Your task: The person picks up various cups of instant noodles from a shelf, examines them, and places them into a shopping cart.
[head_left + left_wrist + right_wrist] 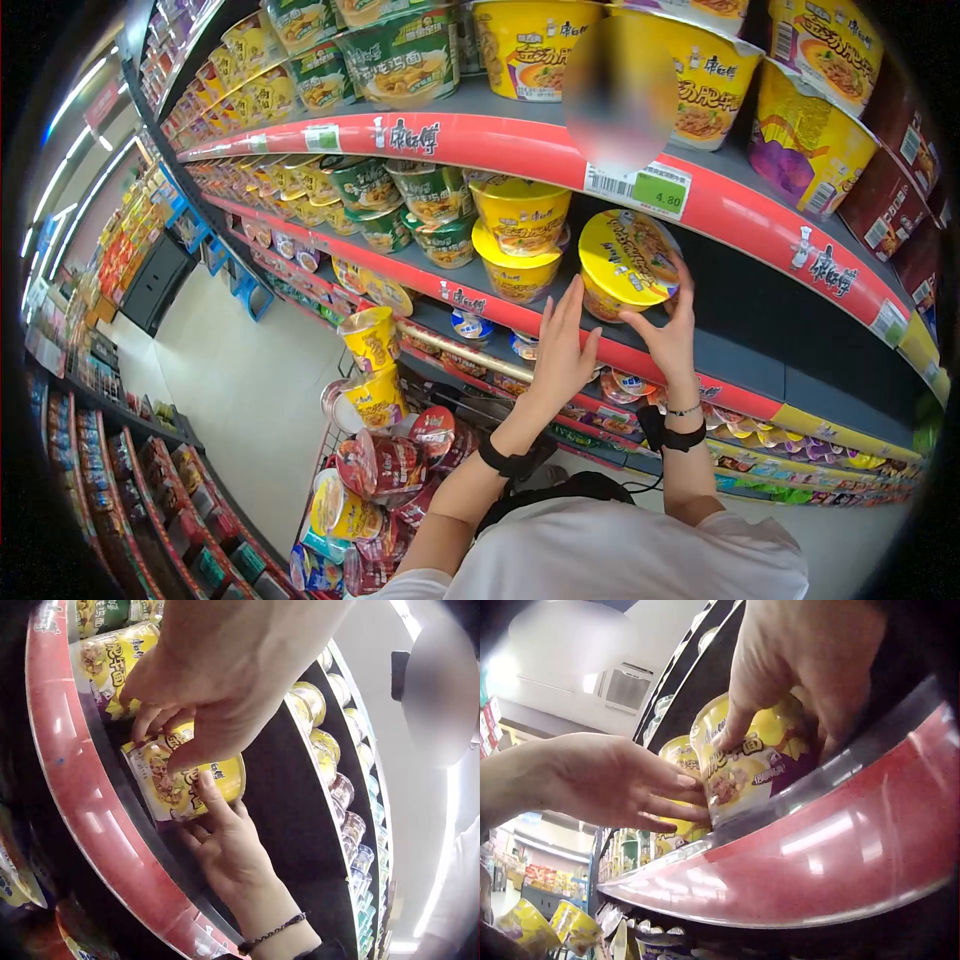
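Note:
A yellow instant noodle cup point(627, 262) stands on the dark middle shelf, just behind its red front edge. My right hand point(668, 338) grips this cup from the right, thumb at the front and fingers around the far side. On the cup's left side, the fairly straight fingers of my left hand point(562, 355) reach along its wall, as the right wrist view shows. Two stacked yellow noodle cups point(520, 215) stand right beside it to the left; the left fingers lie between them and the gripped cup point(739, 761).
Dark green noodle cups point(432, 195) continue the row leftward. Above, a red-edged shelf point(510, 148) with a price tag point(637, 190) overhangs my hands. Below left, a shopping cart holds red noodle tubs point(380, 462) and stacked yellow cups point(375, 395).

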Tool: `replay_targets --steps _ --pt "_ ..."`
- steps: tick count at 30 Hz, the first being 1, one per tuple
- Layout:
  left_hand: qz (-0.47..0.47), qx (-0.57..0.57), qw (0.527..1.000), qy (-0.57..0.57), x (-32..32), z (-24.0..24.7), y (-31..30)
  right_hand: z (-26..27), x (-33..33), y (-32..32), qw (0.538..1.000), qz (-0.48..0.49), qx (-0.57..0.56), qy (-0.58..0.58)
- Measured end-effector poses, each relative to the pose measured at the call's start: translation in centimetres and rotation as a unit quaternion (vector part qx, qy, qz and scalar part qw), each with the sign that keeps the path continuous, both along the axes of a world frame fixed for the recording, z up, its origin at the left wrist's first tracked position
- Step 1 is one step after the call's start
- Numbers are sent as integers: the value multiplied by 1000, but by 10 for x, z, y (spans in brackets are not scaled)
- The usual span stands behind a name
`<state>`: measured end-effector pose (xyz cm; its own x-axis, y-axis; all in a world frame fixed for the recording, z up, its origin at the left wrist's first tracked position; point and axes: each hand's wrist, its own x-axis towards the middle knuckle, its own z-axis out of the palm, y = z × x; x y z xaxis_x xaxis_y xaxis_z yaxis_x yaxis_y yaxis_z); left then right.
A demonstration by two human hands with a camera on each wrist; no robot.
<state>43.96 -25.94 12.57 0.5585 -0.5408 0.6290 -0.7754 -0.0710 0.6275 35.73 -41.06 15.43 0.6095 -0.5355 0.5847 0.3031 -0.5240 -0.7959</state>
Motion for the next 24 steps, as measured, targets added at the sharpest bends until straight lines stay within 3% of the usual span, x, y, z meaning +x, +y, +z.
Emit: replay_targets --steps 14,24 --pt "29 87 995 26 5 -12 0 -21 16 -10 998 30 16 61" --pt "9 42 999 33 8 -20 4 -18 16 -12 997 24 -1 73"
